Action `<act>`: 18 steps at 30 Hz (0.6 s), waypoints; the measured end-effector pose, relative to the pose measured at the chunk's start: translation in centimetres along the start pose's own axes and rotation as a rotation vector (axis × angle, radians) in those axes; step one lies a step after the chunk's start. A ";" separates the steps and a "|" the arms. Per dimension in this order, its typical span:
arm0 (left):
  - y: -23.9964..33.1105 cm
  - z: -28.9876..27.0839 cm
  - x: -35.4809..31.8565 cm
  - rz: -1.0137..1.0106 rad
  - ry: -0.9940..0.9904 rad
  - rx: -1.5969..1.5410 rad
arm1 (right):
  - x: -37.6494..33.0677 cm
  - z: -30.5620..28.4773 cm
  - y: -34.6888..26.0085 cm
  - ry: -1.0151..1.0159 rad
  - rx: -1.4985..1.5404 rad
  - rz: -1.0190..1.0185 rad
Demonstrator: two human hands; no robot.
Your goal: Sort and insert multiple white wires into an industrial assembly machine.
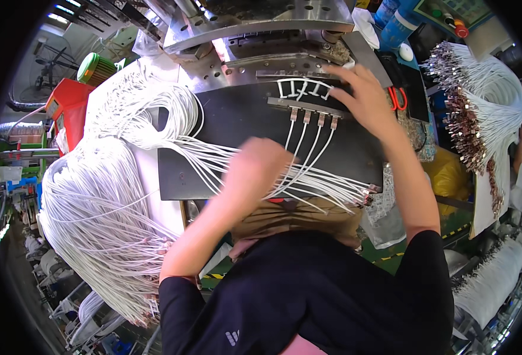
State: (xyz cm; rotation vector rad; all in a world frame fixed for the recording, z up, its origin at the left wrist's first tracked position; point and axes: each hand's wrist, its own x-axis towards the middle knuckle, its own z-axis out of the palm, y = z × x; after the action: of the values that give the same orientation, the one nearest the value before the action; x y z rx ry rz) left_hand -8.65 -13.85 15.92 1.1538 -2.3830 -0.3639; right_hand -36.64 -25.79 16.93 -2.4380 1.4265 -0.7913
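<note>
White wires (255, 163) lay under your left hand (259, 171), spread across the black mat (237, 118). That hand was blurry, so you could not tell how far it was open or whether it had hold of any wire. It looked like it rested right on the bunch.

Your right hand (364, 97) was farther up the mat, with its fingers (341, 71) spread wide. It held nothing you could see. The fingertips touched the metal bar (304, 105) area, just beside the row of little white loops (302, 89). Four wires with brown metal ends (313, 117) hung down from the bar, between your two hands.

To the left of your left hand, a very big heap of white wires (104, 195) spilled off the mat. Beyond your right hand sat red scissors (397, 97) and a blue bottle (398, 26). Far off to the right of that hand hung another bundle of wires with metal tips (480, 112). Above both hands was the grey metal machine (261, 23).
</note>
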 end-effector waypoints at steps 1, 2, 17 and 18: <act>2.3 2.1 0.6 0.051 0.119 0.008 | -1.1 -1.8 -0.5 -0.242 0.178 0.133; 3.6 3.4 1.1 0.100 0.239 0.020 | -2.0 -1.8 -0.7 -0.246 0.175 0.135; -1.1 0.2 5.4 -0.175 0.235 0.301 | 11.8 8.0 1.8 0.248 0.290 -0.107; -2.0 -0.3 6.6 -0.192 0.268 0.300 | 14.4 10.0 3.1 0.370 0.278 -0.097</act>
State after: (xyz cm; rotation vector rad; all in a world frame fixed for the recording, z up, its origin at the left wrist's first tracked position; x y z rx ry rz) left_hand -10.72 -20.30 17.29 1.4696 -2.1449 0.0901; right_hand -27.96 -40.56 12.17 -2.2388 1.2101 -1.4191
